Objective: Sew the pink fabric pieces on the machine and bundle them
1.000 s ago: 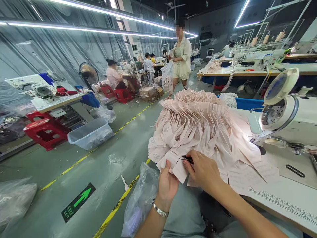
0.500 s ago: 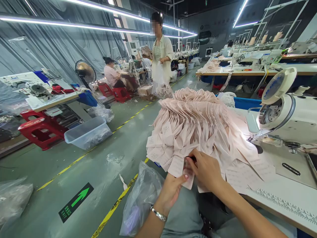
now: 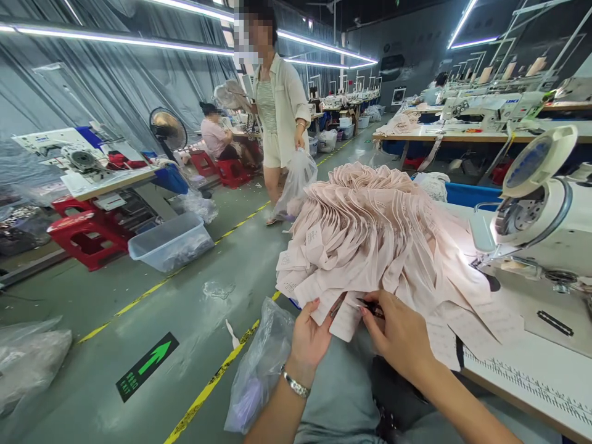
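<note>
A big heap of pale pink fabric strips with white paper labels (image 3: 370, 234) lies on the left end of a white sewing table (image 3: 531, 364). My left hand (image 3: 311, 338) pinches the lower edge of one labelled strip at the heap's front. My right hand (image 3: 398, 333) is closed around a small dark tool (image 3: 372, 306), its tip against the same strip. A silver bracelet is on my left wrist.
A white sewing machine (image 3: 541, 216) stands on the table to the right. A plastic bag (image 3: 261, 370) hangs by my knee. A person carrying a plastic bag (image 3: 277, 117) walks along the aisle towards me. Red stools (image 3: 86, 231) and a clear bin (image 3: 171, 242) stand at left.
The walking person has come much closer along the aisle. My hands have shifted slightly on the strips at the heap's front, with the dark tool showing again in my right hand.
</note>
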A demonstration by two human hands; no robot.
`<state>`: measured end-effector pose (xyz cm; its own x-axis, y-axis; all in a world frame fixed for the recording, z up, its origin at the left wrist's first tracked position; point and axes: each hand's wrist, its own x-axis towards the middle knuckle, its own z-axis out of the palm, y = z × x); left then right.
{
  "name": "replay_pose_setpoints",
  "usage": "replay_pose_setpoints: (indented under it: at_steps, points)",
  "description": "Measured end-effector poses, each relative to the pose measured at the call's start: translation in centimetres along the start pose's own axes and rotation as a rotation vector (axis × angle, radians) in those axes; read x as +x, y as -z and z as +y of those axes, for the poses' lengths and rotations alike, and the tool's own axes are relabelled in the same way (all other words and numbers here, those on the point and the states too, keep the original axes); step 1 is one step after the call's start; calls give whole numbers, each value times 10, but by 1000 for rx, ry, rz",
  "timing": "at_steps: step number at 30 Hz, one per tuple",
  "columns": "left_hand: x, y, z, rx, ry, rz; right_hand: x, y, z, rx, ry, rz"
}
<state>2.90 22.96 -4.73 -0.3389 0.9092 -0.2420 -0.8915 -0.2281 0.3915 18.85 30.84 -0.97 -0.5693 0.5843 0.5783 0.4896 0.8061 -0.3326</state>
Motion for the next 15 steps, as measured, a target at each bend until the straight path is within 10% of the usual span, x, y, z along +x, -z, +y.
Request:
replay_pose_setpoints:
  at_steps: [15]
  points:
    - [-11,13,-35,204,25,-56,13,-21,-6,-245,59,-98]
